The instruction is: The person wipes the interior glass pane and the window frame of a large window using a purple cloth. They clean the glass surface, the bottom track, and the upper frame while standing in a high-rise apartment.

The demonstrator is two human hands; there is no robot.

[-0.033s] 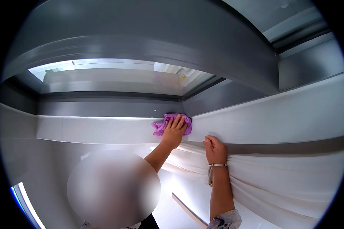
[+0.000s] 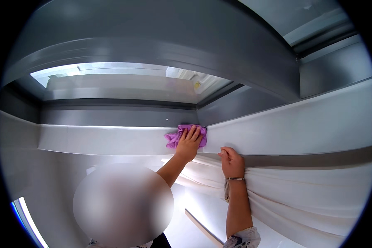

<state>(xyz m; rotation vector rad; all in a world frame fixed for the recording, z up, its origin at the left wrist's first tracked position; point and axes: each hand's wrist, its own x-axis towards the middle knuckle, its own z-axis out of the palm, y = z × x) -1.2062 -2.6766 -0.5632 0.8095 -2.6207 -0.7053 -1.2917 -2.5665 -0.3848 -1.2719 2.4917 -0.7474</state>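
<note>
A crumpled purple cloth (image 2: 172, 139) lies on the white sill where two window frames meet in a corner. My left hand (image 2: 189, 144) holds it down against the sill, its fingers a little apart over the fabric. Part of the cloth is bunched up to the left of the fingers. To the right, my right hand (image 2: 232, 161) is curled into a fist at the sill's front edge, just above the curtain. Nothing shows in that fist, and a bracelet (image 2: 235, 179) circles the wrist.
Along the dark grey window frame (image 2: 120, 117) runs the white sill (image 2: 99, 138), which continues on the right (image 2: 293, 120). Behind the frame is a glass pane (image 2: 124, 87). A cream curtain (image 2: 301, 188) hangs below the right sill. A blurred oval (image 2: 124, 204) covers the lower left.
</note>
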